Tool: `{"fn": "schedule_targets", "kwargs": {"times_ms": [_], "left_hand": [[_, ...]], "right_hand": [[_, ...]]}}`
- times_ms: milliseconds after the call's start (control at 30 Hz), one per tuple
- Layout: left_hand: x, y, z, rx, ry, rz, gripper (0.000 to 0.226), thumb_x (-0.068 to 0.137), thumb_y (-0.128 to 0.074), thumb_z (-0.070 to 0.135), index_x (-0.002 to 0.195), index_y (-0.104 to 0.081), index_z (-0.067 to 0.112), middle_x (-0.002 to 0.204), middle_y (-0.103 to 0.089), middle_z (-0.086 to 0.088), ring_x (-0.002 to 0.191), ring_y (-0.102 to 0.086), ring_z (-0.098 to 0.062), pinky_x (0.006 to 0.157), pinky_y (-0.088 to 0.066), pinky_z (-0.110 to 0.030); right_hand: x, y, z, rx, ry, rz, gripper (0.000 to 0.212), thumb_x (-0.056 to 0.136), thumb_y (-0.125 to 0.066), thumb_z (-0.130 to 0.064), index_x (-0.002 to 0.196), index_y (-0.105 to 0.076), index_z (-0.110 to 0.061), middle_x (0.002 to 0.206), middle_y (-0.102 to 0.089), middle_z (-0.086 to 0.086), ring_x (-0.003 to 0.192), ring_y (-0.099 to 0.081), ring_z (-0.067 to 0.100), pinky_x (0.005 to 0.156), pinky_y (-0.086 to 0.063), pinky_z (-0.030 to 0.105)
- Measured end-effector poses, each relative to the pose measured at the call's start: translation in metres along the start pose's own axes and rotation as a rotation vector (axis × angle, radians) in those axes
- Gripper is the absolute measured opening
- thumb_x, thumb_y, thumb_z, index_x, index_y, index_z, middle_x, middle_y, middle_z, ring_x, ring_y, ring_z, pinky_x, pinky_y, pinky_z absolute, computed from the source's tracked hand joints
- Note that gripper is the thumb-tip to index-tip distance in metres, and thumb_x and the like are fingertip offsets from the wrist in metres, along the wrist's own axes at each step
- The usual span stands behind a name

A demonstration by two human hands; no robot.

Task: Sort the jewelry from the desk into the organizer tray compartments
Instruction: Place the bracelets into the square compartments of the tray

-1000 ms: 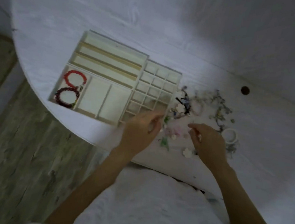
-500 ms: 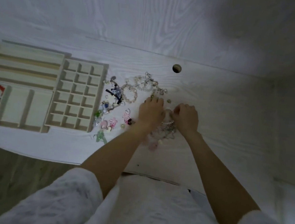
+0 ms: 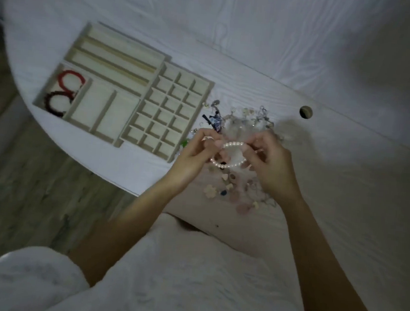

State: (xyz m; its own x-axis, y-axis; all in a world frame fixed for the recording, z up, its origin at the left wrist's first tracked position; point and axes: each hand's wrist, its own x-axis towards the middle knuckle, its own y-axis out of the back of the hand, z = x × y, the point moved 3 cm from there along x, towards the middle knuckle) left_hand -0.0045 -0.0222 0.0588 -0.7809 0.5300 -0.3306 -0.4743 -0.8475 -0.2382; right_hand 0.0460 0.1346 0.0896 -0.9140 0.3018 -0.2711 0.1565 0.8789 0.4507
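No writing or brand can be read anywhere. Your left hand (image 3: 194,154) and right hand (image 3: 269,163) both pinch a white pearl-bead bracelet (image 3: 231,155) with curled fingertips, holding it up as an open ring between them, just right of the cream compartmented organizer tray (image 3: 120,99). Both forearms reach forward, wrists raised. A scattered jewelry pile (image 3: 240,123) lies right of the tray on the white wood-grain bench (image 3: 319,189). The tray's far-left compartment holds a red bead bracelet (image 3: 71,81) and a dark maroon one (image 3: 56,104).

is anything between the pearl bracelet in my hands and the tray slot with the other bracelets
Nothing visible blocks it. The white pearl bead bracelet is held above the desk by both hands; the path left crosses only the open cream organizer tray to the red bead bracelet compartment.
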Motion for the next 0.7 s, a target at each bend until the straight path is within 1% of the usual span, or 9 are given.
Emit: {"fn": "schedule_targets", "kwargs": {"times_ms": [67,133,233,300,367,467,533,600,700], "left_hand": [[-0.013,0.047,0.001,-0.147,0.065,0.072,0.013,0.092,-0.055,0.004,0.098,-0.052,0.016,0.086,-0.065,-0.002,0.082,-0.063,-0.018,0.074,-0.051,-0.031],[-0.024,0.095,0.0,-0.174,0.088,0.197,0.021,0.088,-0.055,-0.006,0.098,-0.054,0.013,0.087,-0.065,-0.003,0.082,-0.063,-0.014,0.074,-0.052,-0.026],[-0.034,0.168,0.006,0.028,0.073,0.399,0.02,0.086,-0.057,-0.009,0.098,-0.06,0.006,0.087,-0.066,-0.005,0.084,-0.062,-0.016,0.08,-0.053,-0.031],[-0.033,0.213,0.013,0.169,0.046,0.487,0.02,0.086,-0.06,-0.008,0.09,-0.064,0.011,0.084,-0.067,0.004,0.081,-0.064,-0.012,0.081,-0.053,-0.033],[-0.027,0.255,0.019,0.304,0.02,0.57,0.023,0.085,-0.064,-0.002,0.085,-0.064,0.022,0.084,-0.067,0.014,0.082,-0.065,-0.011,0.082,-0.054,-0.035],[-0.014,0.295,0.028,0.592,0.025,0.592,0.02,0.087,-0.063,0.005,0.093,-0.064,0.025,0.096,-0.068,0.011,0.09,-0.066,-0.012,0.085,-0.053,-0.03],[-0.009,0.312,0.033,0.841,0.021,0.542,0.024,0.087,-0.059,0.005,0.105,-0.067,0.019,0.103,-0.07,0.002,0.094,-0.067,-0.017,0.085,-0.051,-0.029],[-0.012,0.313,0.038,1.086,-0.018,0.512,0.026,0.087,-0.057,0.006,0.109,-0.068,0.014,0.104,-0.07,-0.008,0.09,-0.066,-0.026,0.079,-0.051,-0.034],[-0.027,0.32,0.041,1.256,-0.131,0.553,0.02,0.086,-0.057,0.01,0.101,-0.07,0.012,0.098,-0.07,-0.007,0.087,-0.063,-0.03,0.067,-0.052,-0.038]], "right_hand": [[0.015,-0.042,-0.012,0.122,-0.052,-0.074,0.005,0.092,-0.059,-0.012,0.093,-0.054,-0.015,0.087,-0.062,-0.005,0.058,-0.066,0.012,0.052,-0.051,0.026],[0.032,-0.088,-0.022,0.262,-0.126,-0.143,0.007,0.091,-0.058,-0.005,0.097,-0.054,-0.005,0.083,-0.062,-0.002,0.057,-0.066,0.016,0.051,-0.052,0.026],[0.058,-0.161,-0.043,0.332,-0.208,-0.273,0.012,0.091,-0.057,-0.002,0.103,-0.054,-0.001,0.087,-0.063,0.006,0.06,-0.065,0.017,0.056,-0.054,0.024],[0.077,-0.204,-0.06,0.306,-0.206,-0.338,0.012,0.091,-0.056,-0.001,0.102,-0.053,-0.003,0.088,-0.063,0.004,0.059,-0.064,0.014,0.056,-0.053,0.024],[0.098,-0.243,-0.078,0.268,-0.185,-0.369,0.009,0.091,-0.056,-0.001,0.097,-0.052,-0.007,0.086,-0.062,0.002,0.054,-0.063,0.008,0.051,-0.051,0.022],[0.13,-0.285,-0.094,0.114,-0.118,-0.342,0.014,0.09,-0.06,-0.009,0.086,-0.053,-0.021,0.086,-0.066,0.002,0.055,-0.063,0.009,0.047,-0.045,0.023],[0.146,-0.31,-0.101,-0.016,-0.055,-0.312,0.015,0.09,-0.06,-0.017,0.082,-0.054,-0.027,0.089,-0.068,0.003,0.06,-0.065,0.016,0.054,-0.049,0.031],[0.153,-0.316,-0.103,-0.188,0.018,-0.253,0.006,0.093,-0.056,-0.022,0.091,-0.061,-0.02,0.091,-0.067,0.003,0.07,-0.065,0.021,0.069,-0.053,0.041],[0.154,-0.312,-0.107,-0.473,0.245,-0.143,0.017,0.094,-0.052,-0.015,0.103,-0.067,-0.013,0.1,-0.067,0.004,0.087,-0.061,0.019,0.078,-0.05,0.035]]}}
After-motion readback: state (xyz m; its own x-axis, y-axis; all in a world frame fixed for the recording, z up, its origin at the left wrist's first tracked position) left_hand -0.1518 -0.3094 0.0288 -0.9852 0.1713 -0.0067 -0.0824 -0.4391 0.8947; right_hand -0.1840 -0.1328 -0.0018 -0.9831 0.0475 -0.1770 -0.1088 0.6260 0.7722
